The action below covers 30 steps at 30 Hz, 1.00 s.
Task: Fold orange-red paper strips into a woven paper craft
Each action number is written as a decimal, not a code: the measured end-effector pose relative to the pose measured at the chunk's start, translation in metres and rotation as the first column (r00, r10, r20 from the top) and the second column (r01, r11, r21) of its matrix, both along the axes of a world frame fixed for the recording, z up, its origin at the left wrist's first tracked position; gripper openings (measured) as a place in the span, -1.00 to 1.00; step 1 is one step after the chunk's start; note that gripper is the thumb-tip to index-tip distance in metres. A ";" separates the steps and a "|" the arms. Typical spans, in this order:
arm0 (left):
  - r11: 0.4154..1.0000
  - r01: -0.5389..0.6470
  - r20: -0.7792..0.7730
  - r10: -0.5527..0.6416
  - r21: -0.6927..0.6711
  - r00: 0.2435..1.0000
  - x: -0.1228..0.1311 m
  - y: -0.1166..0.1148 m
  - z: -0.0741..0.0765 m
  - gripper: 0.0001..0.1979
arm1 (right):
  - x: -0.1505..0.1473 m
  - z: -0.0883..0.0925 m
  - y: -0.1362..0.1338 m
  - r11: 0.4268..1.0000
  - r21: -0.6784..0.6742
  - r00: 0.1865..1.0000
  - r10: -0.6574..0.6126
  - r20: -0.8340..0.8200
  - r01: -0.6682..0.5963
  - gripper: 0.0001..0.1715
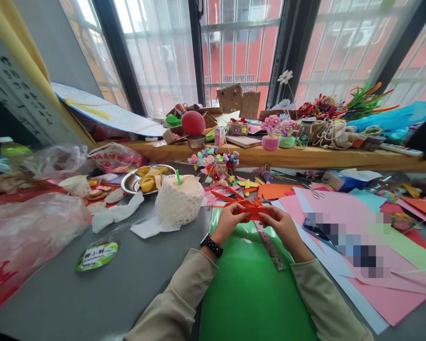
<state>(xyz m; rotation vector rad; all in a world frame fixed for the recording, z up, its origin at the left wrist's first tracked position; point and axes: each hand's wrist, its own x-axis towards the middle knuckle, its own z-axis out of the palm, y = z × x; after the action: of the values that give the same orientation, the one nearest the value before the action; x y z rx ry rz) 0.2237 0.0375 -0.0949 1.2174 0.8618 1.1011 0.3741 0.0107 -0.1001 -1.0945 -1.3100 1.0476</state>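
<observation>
An orange-red piece of folded paper is held between my two hands over the green mat. My left hand pinches its left end, with a dark watch on the wrist. At the right end, the fingers of my right hand are closed on the same paper. A patterned ruler lies on the mat below my hands. Just beyond the paper are orange strips and yellow paper pieces.
Left of the mat stands a netted coconut with a green straw, beside a metal plate of banana peel. Colored sheets, a phone and scissors lie at right. Pipe-cleaner flowers stand ahead, below a cluttered sill.
</observation>
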 end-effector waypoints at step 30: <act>0.989 0.112 0.008 -0.112 -0.100 0.994 -0.002 -0.002 0.003 -0.70 | 0.001 0.001 0.000 1.000 0.016 0.996 0.013 0.093 -0.014 -0.71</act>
<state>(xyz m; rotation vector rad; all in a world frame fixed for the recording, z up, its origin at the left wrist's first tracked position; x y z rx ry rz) 0.2222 0.0353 -0.0919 1.1665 0.8274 0.9580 0.3756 0.0106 -0.0992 -1.1352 -1.3992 1.0042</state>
